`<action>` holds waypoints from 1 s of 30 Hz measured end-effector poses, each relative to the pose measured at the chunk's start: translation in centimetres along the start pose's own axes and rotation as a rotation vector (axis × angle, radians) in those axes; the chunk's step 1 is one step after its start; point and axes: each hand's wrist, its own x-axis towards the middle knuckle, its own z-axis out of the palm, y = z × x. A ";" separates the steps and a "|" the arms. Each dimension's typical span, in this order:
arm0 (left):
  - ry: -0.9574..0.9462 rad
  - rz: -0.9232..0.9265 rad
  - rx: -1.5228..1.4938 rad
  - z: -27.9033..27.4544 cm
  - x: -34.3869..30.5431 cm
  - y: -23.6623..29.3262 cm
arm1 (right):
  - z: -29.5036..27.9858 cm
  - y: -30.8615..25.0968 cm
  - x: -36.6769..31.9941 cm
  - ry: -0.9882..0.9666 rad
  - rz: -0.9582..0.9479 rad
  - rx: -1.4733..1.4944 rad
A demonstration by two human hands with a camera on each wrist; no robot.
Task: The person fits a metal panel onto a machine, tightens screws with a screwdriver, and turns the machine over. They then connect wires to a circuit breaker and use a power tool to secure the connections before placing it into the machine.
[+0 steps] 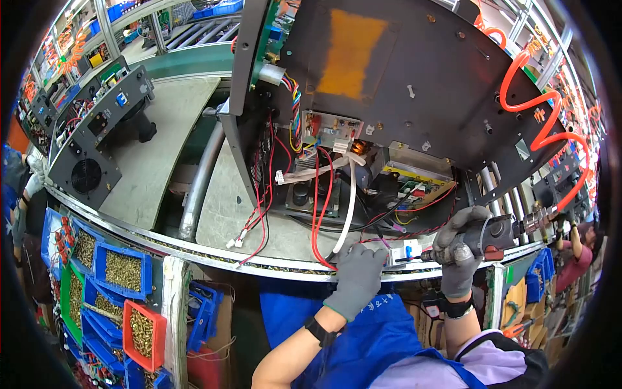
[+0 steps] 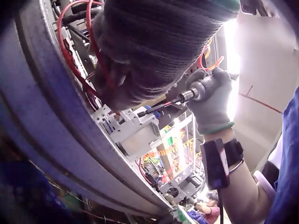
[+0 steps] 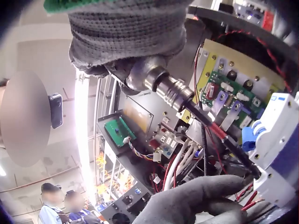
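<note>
My gloved right hand (image 1: 457, 249) grips a pneumatic screwdriver (image 1: 489, 236) fed by an orange coiled hose. Its long dark bit (image 3: 233, 151), with a red band, reaches into the end of a white circuit breaker (image 3: 275, 135) with a blue toggle. The breaker lies at the bench's front edge. My gloved left hand (image 1: 359, 275) is on its other side, fingers (image 3: 201, 191) bent at the terminal end and pinching red wires (image 3: 250, 200) there. Long red wires (image 1: 317, 227) run to that hand from the open machine chassis (image 1: 414, 97); its fingertips are partly hidden.
Behind the hands the chassis holds circuit boards (image 1: 330, 129), loose cables and a white sleeve (image 1: 350, 214). Blue bins (image 1: 123, 269) and a red bin (image 1: 144, 334) of brass fasteners stand at lower left. Another panel unit (image 1: 97, 142) sits left; other people are at the sides.
</note>
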 end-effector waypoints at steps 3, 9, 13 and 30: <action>-0.040 -0.004 0.026 0.0 0.2 0.4 | 0.5 -0.4 0.2 0.006 0.003 0.010; -0.022 -0.003 -0.016 -0.1 0.3 0.4 | -0.3 0.0 0.1 -0.008 0.002 0.009; -0.024 -0.008 -0.051 0.4 0.2 0.1 | -0.1 0.2 0.0 0.008 -0.014 0.036; 0.016 0.115 -0.164 2.1 1.0 -1.9 | 2.0 -0.1 0.1 -0.117 -0.023 -0.207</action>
